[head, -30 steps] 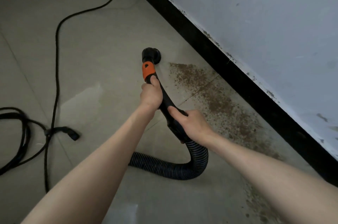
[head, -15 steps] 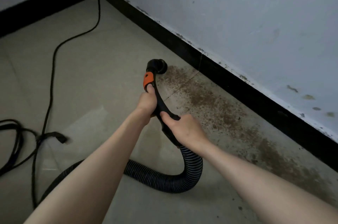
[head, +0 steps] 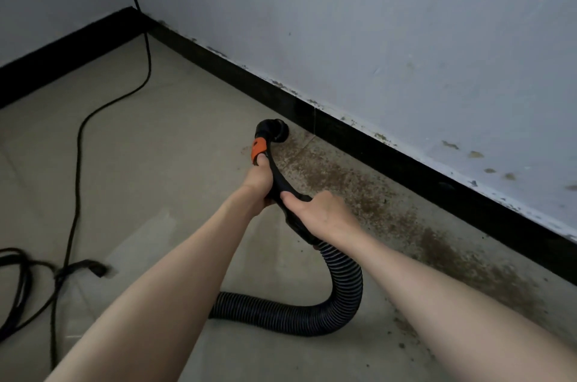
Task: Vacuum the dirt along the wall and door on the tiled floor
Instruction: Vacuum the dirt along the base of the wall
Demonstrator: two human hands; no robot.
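Observation:
A black vacuum handle with an orange band (head: 258, 147) ends in a round black nozzle (head: 274, 131) that sits on the tiled floor at the far end of a brown dirt strip (head: 359, 191). The dirt runs along the black baseboard (head: 406, 160) toward the lower right. My left hand (head: 260, 178) grips the handle just below the orange band. My right hand (head: 321, 214) grips it lower down, where the ribbed black hose (head: 312, 316) begins. The hose loops on the floor under my arms.
A black power cord (head: 78, 144) runs down the wall corner and across the beige tiles (head: 175, 138) to a tangle of cord (head: 28, 281) at the left. A grey-white wall (head: 374, 22) with scuff marks stands above the baseboard.
The nozzle has moved from the open tile toward the baseboard, onto the far end of the dirt. My view has risen, showing the room corner and more wall. Both grips are unchanged.

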